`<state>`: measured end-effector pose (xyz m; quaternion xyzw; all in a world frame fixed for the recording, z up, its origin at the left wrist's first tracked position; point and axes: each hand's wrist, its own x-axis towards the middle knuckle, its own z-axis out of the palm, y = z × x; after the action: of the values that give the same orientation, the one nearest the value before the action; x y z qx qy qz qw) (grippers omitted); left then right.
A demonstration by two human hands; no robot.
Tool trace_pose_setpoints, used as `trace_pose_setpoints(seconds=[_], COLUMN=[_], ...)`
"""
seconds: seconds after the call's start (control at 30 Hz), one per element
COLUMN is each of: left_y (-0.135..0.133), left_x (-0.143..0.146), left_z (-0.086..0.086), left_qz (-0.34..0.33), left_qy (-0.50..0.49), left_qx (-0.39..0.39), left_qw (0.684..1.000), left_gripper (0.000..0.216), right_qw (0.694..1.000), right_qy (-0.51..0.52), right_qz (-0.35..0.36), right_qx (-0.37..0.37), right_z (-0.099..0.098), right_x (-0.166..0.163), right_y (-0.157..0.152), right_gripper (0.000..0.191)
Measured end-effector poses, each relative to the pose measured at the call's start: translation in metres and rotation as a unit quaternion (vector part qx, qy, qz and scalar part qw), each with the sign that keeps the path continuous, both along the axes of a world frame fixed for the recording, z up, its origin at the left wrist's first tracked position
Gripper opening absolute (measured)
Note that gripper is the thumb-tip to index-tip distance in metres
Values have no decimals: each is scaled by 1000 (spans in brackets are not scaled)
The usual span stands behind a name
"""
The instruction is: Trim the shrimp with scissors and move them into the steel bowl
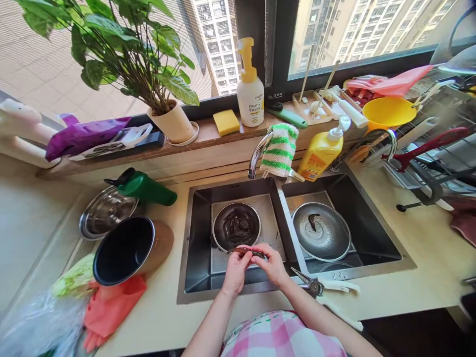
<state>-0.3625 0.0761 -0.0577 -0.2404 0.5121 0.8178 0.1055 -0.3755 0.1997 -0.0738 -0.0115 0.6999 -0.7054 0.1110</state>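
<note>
Over the front of the left sink basin, my left hand (237, 270) and my right hand (270, 266) pinch a dark, slender shrimp (247, 251) between them, its ends showing past my fingers. Just beyond is a round dark bowl (219, 240) in the left basin, holding several dark shrimp (238, 225). A single curled shrimp (314, 221) lies in a shallow metal pan (334, 243) in the right basin. Close by my right wrist, kitchen scissors (316, 287) with white handles rest on the sink's front rim and counter, blades apart.
A faucet (256, 156) draped with a striped cloth (280, 151) stands behind the divider, beside a yellow soap bottle (322, 153). On the left counter are a dark-lined pot (158, 243), green bottle (148, 188), and red gloves (115, 302). A dish rack (420, 183) stands right.
</note>
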Motion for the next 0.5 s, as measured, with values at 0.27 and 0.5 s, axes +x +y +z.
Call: trace_pose_setpoints(seconds=[0.27, 0.5], left_y=[-4, -2], left_x=[6, 9], left_z=[5, -2], left_qz=[19, 29], left_qy=[0, -17], left_qx=[44, 42], left_qw=[999, 999], left_gripper=[17, 20], right_qw=[1000, 999], right_qy=[-19, -37], right_qz=[11, 13], right_qx=[-8, -21], right_z=[0, -7], right_x=[2, 5], right_y=[-3, -2], right_gripper=[22, 23])
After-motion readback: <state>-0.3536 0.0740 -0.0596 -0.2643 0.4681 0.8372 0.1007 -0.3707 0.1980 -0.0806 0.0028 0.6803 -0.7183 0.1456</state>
